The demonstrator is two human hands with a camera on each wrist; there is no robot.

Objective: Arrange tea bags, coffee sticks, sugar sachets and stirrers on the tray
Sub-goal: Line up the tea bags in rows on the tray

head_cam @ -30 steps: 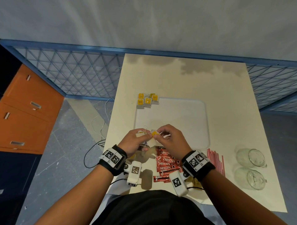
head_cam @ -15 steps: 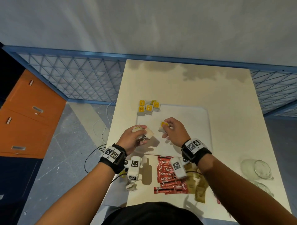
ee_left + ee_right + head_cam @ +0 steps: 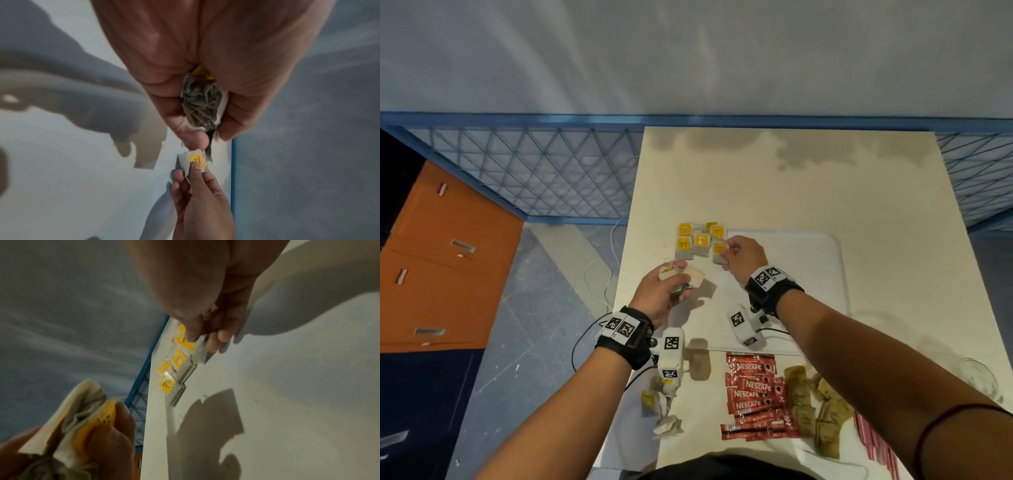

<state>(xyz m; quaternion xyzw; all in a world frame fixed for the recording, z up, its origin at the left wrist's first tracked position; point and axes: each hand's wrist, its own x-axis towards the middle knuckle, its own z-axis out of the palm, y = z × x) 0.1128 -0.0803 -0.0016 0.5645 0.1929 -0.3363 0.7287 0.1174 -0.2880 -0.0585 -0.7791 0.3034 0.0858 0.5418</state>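
Right hand (image 3: 743,257) now farther out, fingers pinching tea bag (image 3: 719,253) beside tray-corner row; left hand (image 3: 661,294) clutching bundle (image 3: 690,278).

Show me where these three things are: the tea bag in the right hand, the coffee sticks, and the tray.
tea bag in the right hand (image 3: 719,251): head view, on its yellow tag.
coffee sticks (image 3: 755,394): head view, middle of the red pile.
tray (image 3: 808,267): head view, bare white surface.
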